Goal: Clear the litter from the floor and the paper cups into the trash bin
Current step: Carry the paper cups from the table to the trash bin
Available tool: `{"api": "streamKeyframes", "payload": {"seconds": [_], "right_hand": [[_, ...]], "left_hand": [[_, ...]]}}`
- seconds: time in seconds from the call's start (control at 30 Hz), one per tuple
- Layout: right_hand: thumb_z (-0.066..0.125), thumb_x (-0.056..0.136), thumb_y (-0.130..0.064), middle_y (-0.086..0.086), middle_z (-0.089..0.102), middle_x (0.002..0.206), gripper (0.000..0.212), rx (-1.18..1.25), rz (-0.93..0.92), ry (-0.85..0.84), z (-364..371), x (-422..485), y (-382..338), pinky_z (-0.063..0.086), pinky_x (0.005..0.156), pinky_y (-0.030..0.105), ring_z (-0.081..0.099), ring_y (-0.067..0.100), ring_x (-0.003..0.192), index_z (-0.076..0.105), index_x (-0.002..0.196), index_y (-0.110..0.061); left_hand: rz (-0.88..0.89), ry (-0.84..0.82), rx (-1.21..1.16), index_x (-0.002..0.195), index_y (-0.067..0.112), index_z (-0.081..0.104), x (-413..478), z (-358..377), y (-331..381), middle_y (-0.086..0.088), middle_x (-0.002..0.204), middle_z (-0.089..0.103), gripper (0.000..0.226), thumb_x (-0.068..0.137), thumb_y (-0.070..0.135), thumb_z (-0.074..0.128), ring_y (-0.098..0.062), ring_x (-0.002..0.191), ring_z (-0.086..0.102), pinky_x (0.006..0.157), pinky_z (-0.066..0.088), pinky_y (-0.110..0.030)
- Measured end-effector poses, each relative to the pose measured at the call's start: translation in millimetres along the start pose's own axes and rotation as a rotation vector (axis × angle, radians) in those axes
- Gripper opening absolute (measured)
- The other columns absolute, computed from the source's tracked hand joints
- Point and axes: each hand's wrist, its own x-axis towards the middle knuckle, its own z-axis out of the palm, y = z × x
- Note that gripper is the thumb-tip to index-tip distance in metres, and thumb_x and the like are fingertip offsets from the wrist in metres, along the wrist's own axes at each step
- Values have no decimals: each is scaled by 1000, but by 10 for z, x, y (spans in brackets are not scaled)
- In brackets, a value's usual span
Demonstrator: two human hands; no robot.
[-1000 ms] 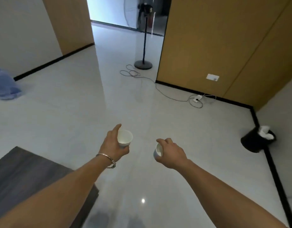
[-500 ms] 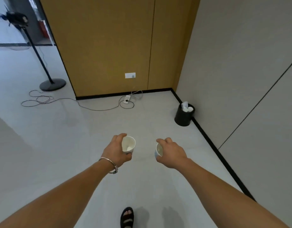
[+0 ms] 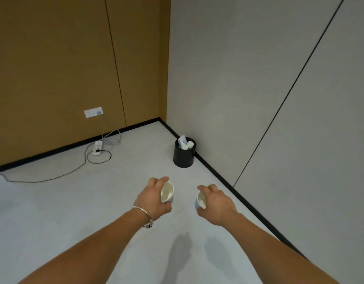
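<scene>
Left hand (image 3: pixel 151 201) grips cup (image 3: pixel 167 192); right hand (image 3: pixel 217 204) grips 2nd cup (image 3: pixel 200 200); bin (image 3: pixel 184 155) ahead.

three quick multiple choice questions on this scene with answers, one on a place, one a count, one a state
1. Where does the trash bin stand?
A. on the floor against the grey wall, near the corner
B. on a table
C. hanging on a door

2. How many paper cups is the person carrying?
A. one
B. two
C. four

3. What state is the trash bin in?
A. empty
B. tipped over
C. upright with white litter in it

Answers
1 A: its base sits on the floor right beside the grey wall.
2 B: the left hand grips the left cup and the right hand grips the right cup.
3 C: it stands upright and white litter pokes above its rim.
</scene>
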Motion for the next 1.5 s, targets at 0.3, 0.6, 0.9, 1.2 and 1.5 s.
{"api": "streamKeyframes", "payload": {"seconds": [0.3,0.6,0.9,1.2,1.5], "right_hand": [[61,84,-43,1,38,138,74,38,70,-22,-347,1564,868,47,93,35,49,24,119,26,149,-33],[62,84,-45,2,38,139,75,40,15,-39,-994,3138,1446,45,97,34,47,26,121,27,149,-31],[62,83,-43,2,39,136,75,6,34,-49,-1404,5000,1696,48,91,36,50,26,116,27,148,-29],[65,83,-45,1,40,136,76,22,25,-77,-1673,6662,1926,48,90,35,50,24,116,28,148,-29],[59,90,-51,0,32,150,75,9,-151,-259,-1060,8388,2535,47,100,30,44,18,128,21,150,-28]], "left_hand": [[54,-87,64,141,29,32,1800,391,275,3,130,38,78,72,36,67,-22,106,53,87,48,-30],[-21,-66,69,143,29,29,3357,422,464,4,131,38,79,75,37,67,-20,110,52,89,47,-28],[-35,-110,21,144,28,25,5299,646,168,0,131,38,84,73,41,67,-22,111,52,89,48,-32],[-70,-140,-11,142,30,27,6881,678,-18,0,130,39,80,73,36,68,-22,110,51,89,49,-33],[-369,-81,-130,141,29,29,7997,1599,-432,5,128,43,79,75,38,72,-11,108,50,81,44,-15]]}}
